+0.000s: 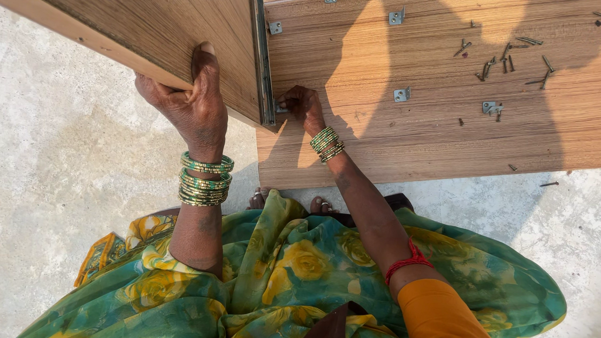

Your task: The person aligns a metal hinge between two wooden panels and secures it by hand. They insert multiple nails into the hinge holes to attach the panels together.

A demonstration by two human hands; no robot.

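Here, left hand point(189, 102) clenched around the edge of an upright wooden panel point(165, 37). Right hand point(304, 106) down at the panel's lower corner, fingertips pinched on a small metal bracket point(280, 108) atop the flat board point(435, 127). Loose screws point(510, 63) scattered well apart.

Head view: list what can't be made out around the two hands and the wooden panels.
- Right hand fingers: the upright panel edge hides whatever they touch.
- Left hand fingers: curled behind that panel's lower edge.
- Upright panel: cut off by the top frame edge.
- Flat board: top and right ends cut off.
- Loose screws: too small to tell type.
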